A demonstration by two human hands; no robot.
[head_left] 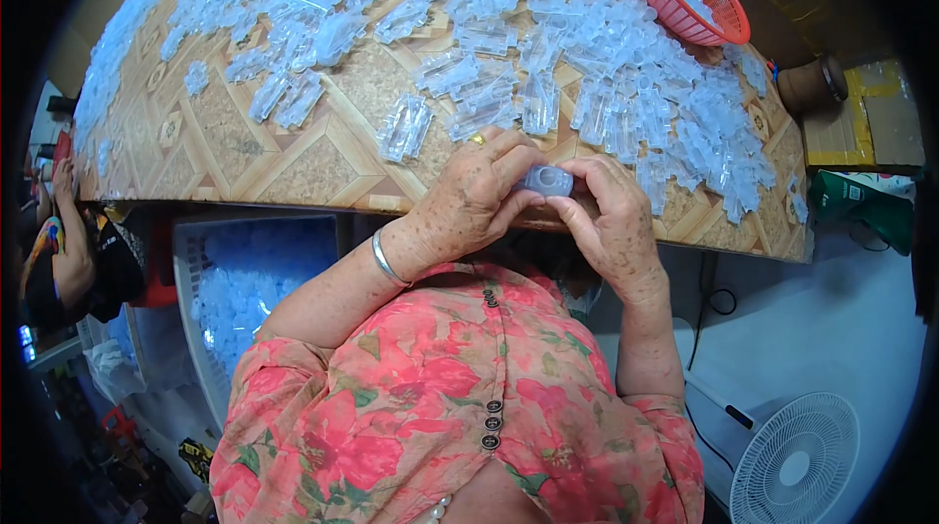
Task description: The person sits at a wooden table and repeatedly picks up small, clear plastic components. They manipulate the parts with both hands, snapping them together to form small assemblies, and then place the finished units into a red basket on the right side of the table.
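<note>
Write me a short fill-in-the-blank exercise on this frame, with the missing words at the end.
1. The small plastic piece is held by the left hand and the ____ hand.
2. A silver bangle circles the ____ wrist.
3. The basket near the picture's upper right is ____ in colour.
4. The fan at the lower right is ____ in colour.

Missing words: right; left; red; white.

The held piece (550,181) is smooth, glossy, translucent plastic; the loose pieces (646,84) look like shiny clear plastic. The worktop (293,148) has a wood-look finish. Basket (675,21): plastic. Bracelet (383,258): polished metal. Blouse (421,377): matt cloth. Box (895,118): cardboard.
</note>
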